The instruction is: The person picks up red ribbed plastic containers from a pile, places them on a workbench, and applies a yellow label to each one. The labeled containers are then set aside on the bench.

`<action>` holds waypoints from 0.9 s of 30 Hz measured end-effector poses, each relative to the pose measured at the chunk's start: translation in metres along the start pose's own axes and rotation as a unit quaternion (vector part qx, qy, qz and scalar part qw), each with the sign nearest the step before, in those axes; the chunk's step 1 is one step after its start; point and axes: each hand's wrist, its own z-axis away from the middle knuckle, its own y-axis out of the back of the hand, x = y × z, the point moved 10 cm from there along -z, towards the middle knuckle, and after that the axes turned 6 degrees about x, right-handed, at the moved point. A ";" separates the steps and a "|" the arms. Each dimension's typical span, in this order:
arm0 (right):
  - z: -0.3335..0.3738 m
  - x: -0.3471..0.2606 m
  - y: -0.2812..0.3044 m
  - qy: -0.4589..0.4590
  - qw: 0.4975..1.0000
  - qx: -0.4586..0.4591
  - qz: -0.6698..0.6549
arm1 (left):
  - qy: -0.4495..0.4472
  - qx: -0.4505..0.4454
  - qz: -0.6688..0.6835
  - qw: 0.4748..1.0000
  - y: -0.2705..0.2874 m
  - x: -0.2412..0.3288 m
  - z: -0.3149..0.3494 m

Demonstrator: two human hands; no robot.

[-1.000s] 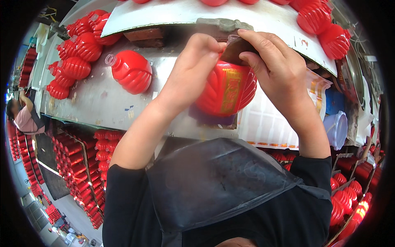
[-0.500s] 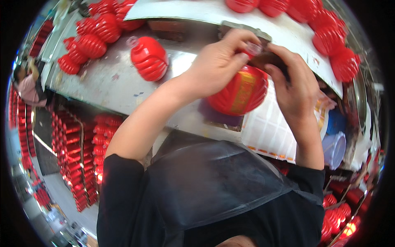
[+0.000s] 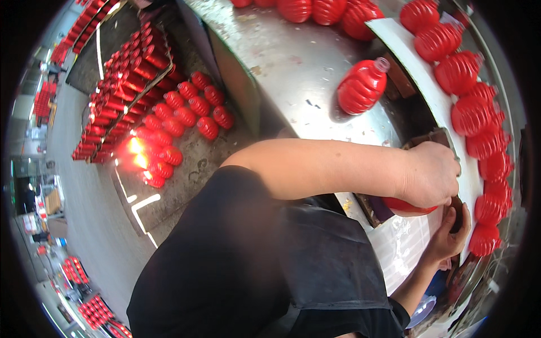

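My left hand [image 3: 431, 174] is closed over the top of a red ribbed plastic bottle [image 3: 408, 208]; its fingertips and the bottle neck are mostly hidden. The bottle's lower side shows beneath my wrist, next to a dark block. My right hand [image 3: 452, 242] is just beyond the bottle, with thumb and fingers curved apart around a dark brown edge [image 3: 457, 214]. Whether it touches that edge is unclear. A white sheet with pale rows of labels [image 3: 403, 248] lies under my right forearm. Another red bottle [image 3: 362, 87] stands on the metal table with its clear neck uncapped.
Several red bottles [image 3: 489, 135] line the curved white board [image 3: 394, 39] on the far side. More red bottles [image 3: 313, 8] stand at the table's far end. On the floor to the left are red bottles [image 3: 186, 115] and stacked red containers [image 3: 132, 84]. A pale bucket [image 3: 422, 312] sits low right.
The view has swung left, so the table now appears to the right. My left hand has turned, its back covering the bottle neck it was pinching. My right hand stays by the brown edge.
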 end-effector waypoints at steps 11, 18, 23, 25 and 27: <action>-0.042 -0.009 -0.049 -0.269 0.886 0.004 -0.378 | 0.327 0.233 -0.045 0.915 0.234 -0.076 0.249; -0.060 0.068 -0.110 -0.373 0.815 -0.098 -0.433 | 0.610 0.225 -0.367 0.665 0.323 -0.081 0.544; -0.059 0.136 -0.129 -0.458 0.730 -0.148 -0.485 | 0.732 0.161 -0.405 0.523 0.313 -0.113 0.733; -0.059 0.155 -0.118 -0.479 0.734 -0.134 -0.463 | 0.784 0.151 -0.374 0.472 0.303 -0.132 0.791; -0.052 0.161 -0.106 -0.507 0.710 -0.138 -0.469 | 0.813 0.150 -0.352 0.439 0.291 -0.148 0.832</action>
